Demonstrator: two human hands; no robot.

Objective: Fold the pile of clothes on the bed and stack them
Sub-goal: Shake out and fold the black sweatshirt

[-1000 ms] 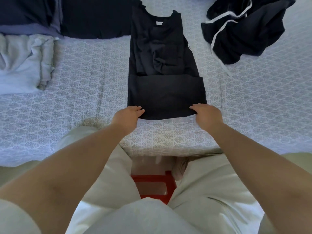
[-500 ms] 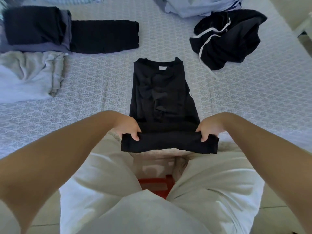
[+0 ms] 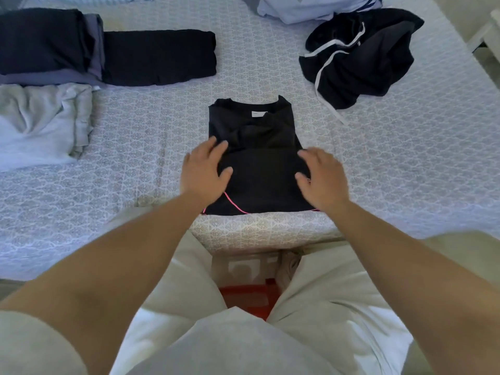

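Note:
A black shirt [image 3: 259, 163] lies near the bed's front edge, its lower part folded up over the upper part, with a thin pink seam showing at the bottom. My left hand [image 3: 203, 171] rests flat with spread fingers on the fold's left side. My right hand [image 3: 323, 177] lies open on the right side, slightly blurred. A folded black garment [image 3: 159, 56] sits at the back left beside a folded stack of dark blue and grey clothes [image 3: 46, 47]. An unfolded black garment with white cords [image 3: 359, 58] lies crumpled at the back right.
A loosely folded pale grey garment [image 3: 40, 123] lies at the left. Light blue clothes [image 3: 305, 8] are heaped at the far back. The patterned bedsheet [image 3: 135, 147] covers the bed. A red stool [image 3: 246, 296] shows between my knees.
Both hands gripped the shirt's bottom hem, lifted it and carried it up over the shirt. They have let go and now lie flat on the folded part.

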